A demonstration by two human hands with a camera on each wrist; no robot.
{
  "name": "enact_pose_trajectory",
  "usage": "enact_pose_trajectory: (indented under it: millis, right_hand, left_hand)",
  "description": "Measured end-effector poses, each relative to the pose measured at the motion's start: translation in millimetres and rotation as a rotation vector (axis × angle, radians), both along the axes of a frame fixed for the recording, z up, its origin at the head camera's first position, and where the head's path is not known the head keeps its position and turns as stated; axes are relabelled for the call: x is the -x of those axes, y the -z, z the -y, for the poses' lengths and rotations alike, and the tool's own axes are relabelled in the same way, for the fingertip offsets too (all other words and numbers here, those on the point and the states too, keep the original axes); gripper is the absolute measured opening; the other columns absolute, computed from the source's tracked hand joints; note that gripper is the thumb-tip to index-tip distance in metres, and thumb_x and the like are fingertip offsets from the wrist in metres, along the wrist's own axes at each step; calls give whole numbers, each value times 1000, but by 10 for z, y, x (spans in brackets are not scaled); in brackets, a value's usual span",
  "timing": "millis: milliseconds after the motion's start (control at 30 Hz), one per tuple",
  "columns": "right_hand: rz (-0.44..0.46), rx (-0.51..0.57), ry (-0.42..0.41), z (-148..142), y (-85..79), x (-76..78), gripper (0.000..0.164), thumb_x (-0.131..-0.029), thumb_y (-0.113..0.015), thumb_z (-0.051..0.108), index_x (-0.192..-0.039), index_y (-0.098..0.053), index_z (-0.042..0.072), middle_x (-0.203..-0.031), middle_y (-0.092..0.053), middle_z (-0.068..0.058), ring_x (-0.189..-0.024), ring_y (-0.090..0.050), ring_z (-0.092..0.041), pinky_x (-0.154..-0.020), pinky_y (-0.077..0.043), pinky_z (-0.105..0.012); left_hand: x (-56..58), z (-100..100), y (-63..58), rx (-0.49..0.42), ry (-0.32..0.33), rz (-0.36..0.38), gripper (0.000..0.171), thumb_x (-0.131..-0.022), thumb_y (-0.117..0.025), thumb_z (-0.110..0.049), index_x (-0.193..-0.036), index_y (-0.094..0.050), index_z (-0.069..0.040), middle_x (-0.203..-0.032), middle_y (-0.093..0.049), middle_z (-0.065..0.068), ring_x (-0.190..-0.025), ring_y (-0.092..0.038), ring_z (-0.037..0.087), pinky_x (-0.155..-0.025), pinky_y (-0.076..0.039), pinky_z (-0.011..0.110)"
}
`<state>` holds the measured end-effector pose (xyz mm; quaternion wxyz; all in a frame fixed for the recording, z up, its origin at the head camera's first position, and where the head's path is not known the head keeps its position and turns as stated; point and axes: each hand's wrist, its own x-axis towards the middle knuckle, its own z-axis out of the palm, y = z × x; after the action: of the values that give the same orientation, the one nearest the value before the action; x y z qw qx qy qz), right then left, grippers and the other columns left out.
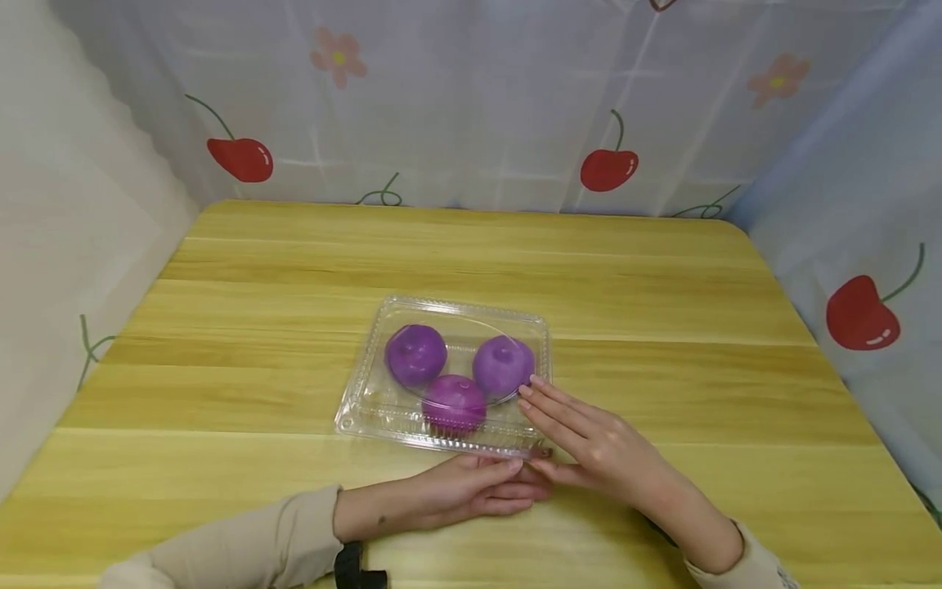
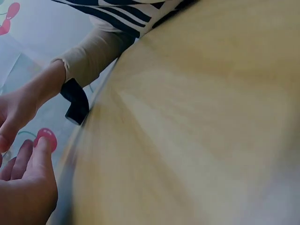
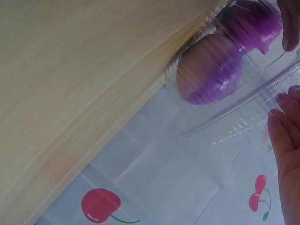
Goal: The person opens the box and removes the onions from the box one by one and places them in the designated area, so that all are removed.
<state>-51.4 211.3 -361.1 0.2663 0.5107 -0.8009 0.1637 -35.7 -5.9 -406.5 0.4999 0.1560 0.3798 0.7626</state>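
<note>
Where purple balls [image 1: 415, 356] sit, clear container [image 1: 393, 415], ridged

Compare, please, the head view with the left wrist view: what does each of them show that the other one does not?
Only the head view: the clear plastic clamshell container, the three round purple onion-like objects inside it, and the orange flower prints.

Only the left wrist view: the dark-and-white striped garment.

Both: the left hand, the right hand, a beige sleeve, the wood-grain tabletop and red cherry prints.
</note>
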Motion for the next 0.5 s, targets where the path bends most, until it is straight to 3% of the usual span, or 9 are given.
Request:
enact_pose_trajectory:
  millis: [200, 333, 500]
  right_hand:
    - [19, -19, 6, 12, -3, -1, 51, -98, -48, 35, -123, -56, -9, -132, -50, -20, -117, -50, -33, -94, -44, -39]
    - [26, -15, 1, 25, -13, 2, 51, -98, -48, 35, -123, -56, -9, -132, -49, -20, -118, -49, -34, -94, -44, -39]
    - [100, -52, -5, -2, -35, -27, 53, -99, -45, 36, -127, -52, -8, -136, -45, -20, -122, -45, -34, -98, -40, -38]
  left_hand:
    - [-13, -22, 16, -6, -65, -24, 45, -102, -40, -13, -139, -32, 11, -135, -42, 27, -125, -42, 32, -102, -35, 38]
    - [1, -11, 16, 14, -73, -88, 43, -102, -39, -12, -138, -34, 11, -134, -44, 26, -124, -43, 31, -101, -36, 38]
    - [8, -4, 19, 35, -82, -125, 42, -102, -39, -14, -137, -36, 10, -133, -46, 24, -122, -46, 30, -100, -38, 38]
